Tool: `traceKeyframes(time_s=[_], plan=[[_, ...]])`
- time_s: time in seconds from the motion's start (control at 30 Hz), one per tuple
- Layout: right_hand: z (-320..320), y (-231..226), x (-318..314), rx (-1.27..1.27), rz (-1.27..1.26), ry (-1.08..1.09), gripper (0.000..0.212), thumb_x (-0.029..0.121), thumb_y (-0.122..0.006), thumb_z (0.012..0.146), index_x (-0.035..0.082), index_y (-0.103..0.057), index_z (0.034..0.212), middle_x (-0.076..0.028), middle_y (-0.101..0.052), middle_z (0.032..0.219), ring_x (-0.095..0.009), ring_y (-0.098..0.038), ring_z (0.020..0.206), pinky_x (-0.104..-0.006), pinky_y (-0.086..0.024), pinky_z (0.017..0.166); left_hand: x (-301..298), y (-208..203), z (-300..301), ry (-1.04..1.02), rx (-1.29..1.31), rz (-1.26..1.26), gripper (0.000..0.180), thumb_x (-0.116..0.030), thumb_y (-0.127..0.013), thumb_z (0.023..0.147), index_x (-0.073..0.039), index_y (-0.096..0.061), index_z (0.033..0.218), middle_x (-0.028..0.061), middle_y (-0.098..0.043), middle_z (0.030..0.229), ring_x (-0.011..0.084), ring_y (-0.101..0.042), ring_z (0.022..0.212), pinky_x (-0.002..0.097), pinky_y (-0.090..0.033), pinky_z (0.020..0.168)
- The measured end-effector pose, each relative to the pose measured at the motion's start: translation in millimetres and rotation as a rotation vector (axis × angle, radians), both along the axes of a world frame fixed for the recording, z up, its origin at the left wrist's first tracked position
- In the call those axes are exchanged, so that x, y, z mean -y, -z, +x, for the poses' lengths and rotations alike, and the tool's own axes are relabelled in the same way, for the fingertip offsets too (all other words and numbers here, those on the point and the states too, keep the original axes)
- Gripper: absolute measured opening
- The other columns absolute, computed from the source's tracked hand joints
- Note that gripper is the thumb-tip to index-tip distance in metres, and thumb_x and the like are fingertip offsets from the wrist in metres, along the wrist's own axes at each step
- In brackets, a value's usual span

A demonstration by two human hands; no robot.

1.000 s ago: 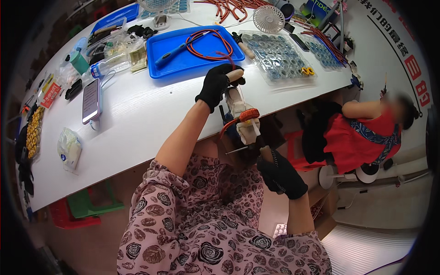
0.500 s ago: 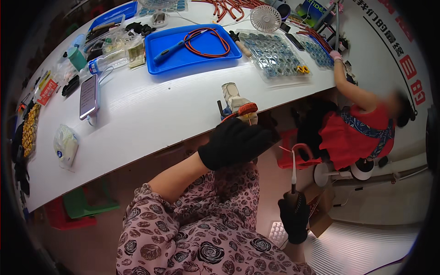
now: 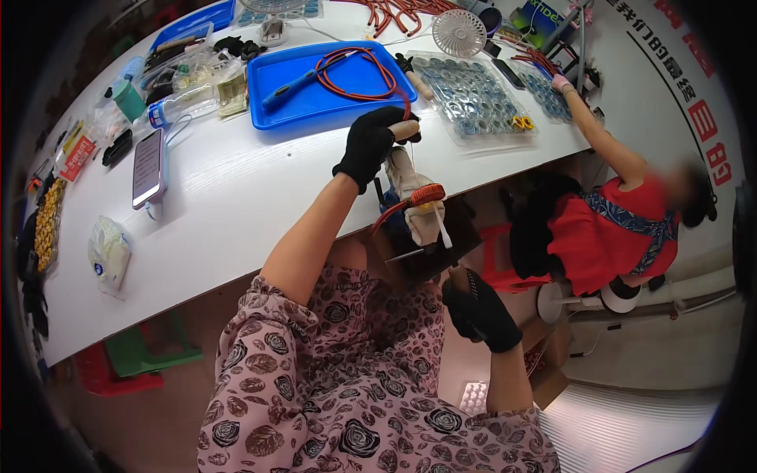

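Note:
My left hand (image 3: 371, 146), in a black glove, is closed around a short tan wooden handle (image 3: 405, 130) above the table edge. A blurred red strand rises beside that hand, and a thin line seems to run down from it. Lower right, my gloved right hand (image 3: 479, 311) grips a wooden-handled tool with a pale narrow blade (image 3: 444, 229). Its tip is close to a red-brown corded ring (image 3: 426, 194) on a cloth-wrapped clamp (image 3: 404, 175) at the table's edge. A loose red cord end (image 3: 386, 214) hangs left of the ring.
On the white table (image 3: 229, 189) are a blue tray (image 3: 272, 118) with a blue-handled tool and red cord, a phone (image 3: 147, 169), a tissue pack (image 3: 110, 252), a plastic tray of round pieces (image 3: 477, 102) and a small fan (image 3: 459, 34). A person in red (image 3: 607, 229) works at right.
My left hand has left the clamp, moving up and away, and now holds the wooden handle. My right hand has come up and left, bringing its tool to the corded ring.

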State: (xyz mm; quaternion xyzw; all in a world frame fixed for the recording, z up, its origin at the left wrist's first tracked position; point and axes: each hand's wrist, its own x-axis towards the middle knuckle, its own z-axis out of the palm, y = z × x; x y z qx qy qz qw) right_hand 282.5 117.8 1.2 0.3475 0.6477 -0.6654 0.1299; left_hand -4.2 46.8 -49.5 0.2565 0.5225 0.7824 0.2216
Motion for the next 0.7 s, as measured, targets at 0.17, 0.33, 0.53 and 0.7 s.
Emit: traceKeyframes(time_s=[0.17,0.33,0.53,0.7], plan=[[-33.3,-4.8,-9.5,-0.068,-0.012,-0.05,0.017,0.02,-0.057,0.087,0.009,-0.051,0.099,0.004,-0.047,0.06,-0.004,-0.042,0.041,-0.0203,-0.032,0.036,-14.4,10.4,0.3,0.034,0.003,-0.045,0.022,-0.019,-0.068,0.075,-0.002,-0.067,0.089,0.0037,-0.066,0.079,0.0117,-0.057,0.074,0.0265,-0.044,0.069],[16.7,8.5,11.0,-0.061,0.009,0.068,0.019,0.022,-0.058,0.088,0.01,-0.052,0.102,0.004,-0.048,0.062,-0.004,-0.042,0.042,-0.0204,-0.032,0.036,17.1,-3.1,23.2,-0.177,-0.283,-0.189,0.035,-0.014,-0.067,0.078,-0.001,-0.06,0.11,0.0075,-0.065,0.097,0.0131,-0.06,0.08,0.0273,-0.047,0.074],[130.4,10.2,29.3,-0.025,-0.598,0.208,0.015,0.023,-0.056,0.091,0.009,-0.052,0.095,0.003,-0.052,0.064,-0.006,-0.045,0.044,-0.021,-0.035,0.039,60.4,10.3,129.4,-0.329,-1.479,-0.31,0.042,-0.02,-0.065,0.074,-0.015,-0.058,0.115,0.007,-0.061,0.105,0.0177,-0.056,0.07,0.0307,-0.047,0.071],[142.1,11.3,39.6,-0.066,0.791,0.176,0.015,0.012,-0.057,0.085,0.004,-0.054,0.098,-0.004,-0.054,0.064,-0.014,-0.055,0.05,-0.0277,-0.045,0.047,48.1,9.3,149.9,-0.274,-1.46,-0.257,0.037,-0.015,-0.058,0.071,-0.012,-0.055,0.107,0.0042,-0.054,0.095,0.0185,-0.054,0.072,0.0328,-0.045,0.067]])
